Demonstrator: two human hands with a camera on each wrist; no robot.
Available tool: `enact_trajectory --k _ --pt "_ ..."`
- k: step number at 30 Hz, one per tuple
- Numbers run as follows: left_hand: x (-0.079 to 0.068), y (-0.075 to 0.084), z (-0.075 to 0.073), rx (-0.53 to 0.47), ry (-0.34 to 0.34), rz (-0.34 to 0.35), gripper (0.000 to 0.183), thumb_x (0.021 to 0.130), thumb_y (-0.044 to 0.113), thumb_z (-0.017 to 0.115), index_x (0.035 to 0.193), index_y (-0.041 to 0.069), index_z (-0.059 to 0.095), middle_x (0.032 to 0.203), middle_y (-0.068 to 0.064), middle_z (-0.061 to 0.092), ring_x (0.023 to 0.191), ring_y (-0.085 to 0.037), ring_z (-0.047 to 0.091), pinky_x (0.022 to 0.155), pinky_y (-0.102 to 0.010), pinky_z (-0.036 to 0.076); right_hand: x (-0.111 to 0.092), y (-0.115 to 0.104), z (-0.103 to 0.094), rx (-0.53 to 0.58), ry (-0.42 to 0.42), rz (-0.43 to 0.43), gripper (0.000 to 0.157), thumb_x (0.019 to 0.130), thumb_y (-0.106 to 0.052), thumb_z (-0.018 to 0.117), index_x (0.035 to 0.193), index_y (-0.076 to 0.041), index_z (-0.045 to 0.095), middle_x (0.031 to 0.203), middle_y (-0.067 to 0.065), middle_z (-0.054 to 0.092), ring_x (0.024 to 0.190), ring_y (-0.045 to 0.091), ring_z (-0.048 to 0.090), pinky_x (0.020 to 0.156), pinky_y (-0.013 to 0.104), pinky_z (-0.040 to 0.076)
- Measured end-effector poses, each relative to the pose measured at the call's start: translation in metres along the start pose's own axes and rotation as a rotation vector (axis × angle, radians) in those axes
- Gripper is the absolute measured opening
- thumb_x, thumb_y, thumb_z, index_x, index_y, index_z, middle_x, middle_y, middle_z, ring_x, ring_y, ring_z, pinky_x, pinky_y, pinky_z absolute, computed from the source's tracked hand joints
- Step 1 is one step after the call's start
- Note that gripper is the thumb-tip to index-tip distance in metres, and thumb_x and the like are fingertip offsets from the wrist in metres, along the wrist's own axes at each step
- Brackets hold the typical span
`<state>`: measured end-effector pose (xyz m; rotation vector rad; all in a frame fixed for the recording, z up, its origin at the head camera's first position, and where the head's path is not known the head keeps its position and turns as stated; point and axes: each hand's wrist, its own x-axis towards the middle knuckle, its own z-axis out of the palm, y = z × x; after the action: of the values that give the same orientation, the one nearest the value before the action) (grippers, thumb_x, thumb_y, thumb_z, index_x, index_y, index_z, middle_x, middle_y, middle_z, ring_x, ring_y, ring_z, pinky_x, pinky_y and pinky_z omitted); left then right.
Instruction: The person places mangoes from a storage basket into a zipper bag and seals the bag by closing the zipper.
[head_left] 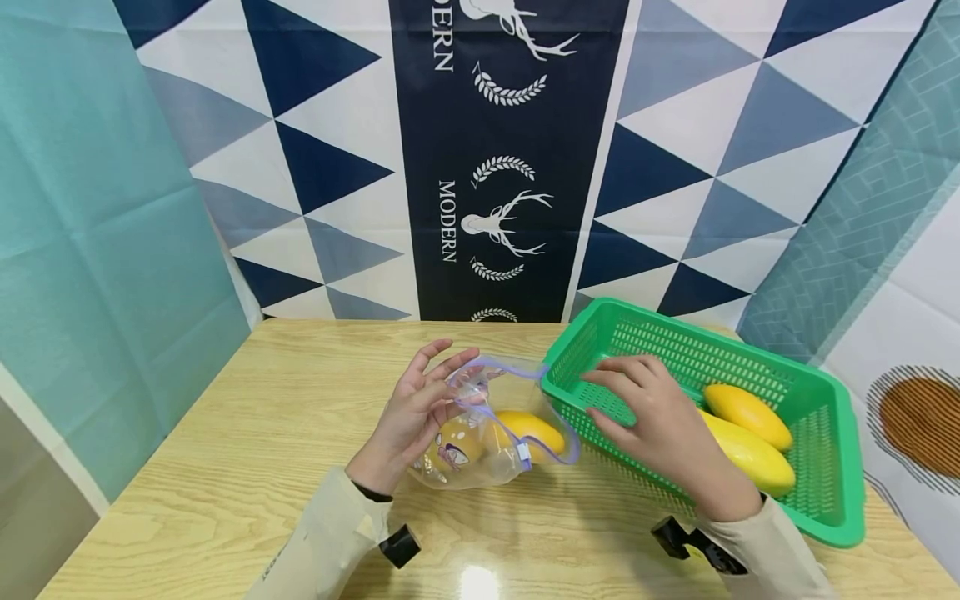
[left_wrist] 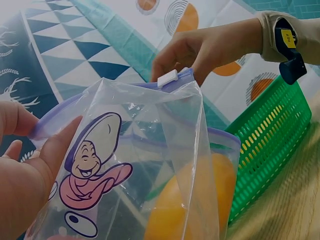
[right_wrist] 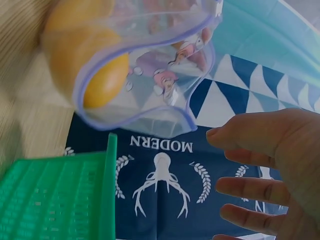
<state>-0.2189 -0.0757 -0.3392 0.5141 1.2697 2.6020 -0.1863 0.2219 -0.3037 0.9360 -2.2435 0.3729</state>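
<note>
Bag (head_left: 487, 473) rests on the wooden tabletop (head_left: 225, 442) beside the green basket (head_left: 847, 475), mouth agape, yellow fruit (head_left: 528, 429) inside. Left hand (head_left: 408, 412) pinches its purple rim (head_left: 574, 446); right hand (head_left: 660, 421) — fingers parted, grasping nothing. Rim is best held taut and wide. Triangle-patterned cloth (head_left: 330, 167) hangs behind, teal cloth (head_left: 97, 208) left.

Showing plain green on the basket (head_left: 852, 467). Glowing yellow on the fruits (head_left: 753, 458) inside it. Left of the basket, edging the clear bag (head_left: 483, 471) in purple and decorating it with a pink-and-white cartoon (left_wrist: 84, 192). Behind the basket, repeating navy, grey-blue and white triangles across the cloth (head_left: 337, 175).
</note>
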Motion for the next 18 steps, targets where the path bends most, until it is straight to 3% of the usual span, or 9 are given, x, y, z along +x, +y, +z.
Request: enact_trajectory --k 2,5,18 --pt "0.0 0.0 0.0 0.004 0.0 0.0 0.056 0.089 -0.014 0.041 0.139 0.008 0.03 0.134 -0.009 0.055 0.111 -0.02 0.064 0.084 -0.031 0.059 -0.002 0.002 -0.003 -0.018 -0.004 -0.001 0.046 0.1 -0.044 0.051 0.11 -0.004 0.07 0.111 0.015 0.066 0.101 0.036 0.055 0.08 0.052 0.051" --pt "0.0 0.0 0.0 0.002 0.002 0.002 0.056 0.089 -0.014 0.041 0.14 0.008 0.029 0.133 -0.009 0.055 0.111 -0.02 0.065 0.084 -0.031 0.059 -0.004 0.005 -0.006 -0.05 -0.009 0.003 0.065 0.102 -0.055 0.032 0.108 -0.003 0.071 0.109 0.016 0.066 0.099 0.036 0.055 0.077 0.052 0.052" --pt "0.0 0.0 0.001 -0.001 0.002 -0.007 0.053 0.089 -0.014 0.042 0.136 0.011 0.034 0.135 -0.011 0.054 0.114 -0.021 0.063 0.085 -0.035 0.058 -0.015 0.021 -0.024 -0.116 -0.04 -0.007 0.068 0.102 -0.056 0.028 0.105 -0.003 0.071 0.105 0.016 0.065 0.093 0.036 0.056 0.073 0.053 0.051"
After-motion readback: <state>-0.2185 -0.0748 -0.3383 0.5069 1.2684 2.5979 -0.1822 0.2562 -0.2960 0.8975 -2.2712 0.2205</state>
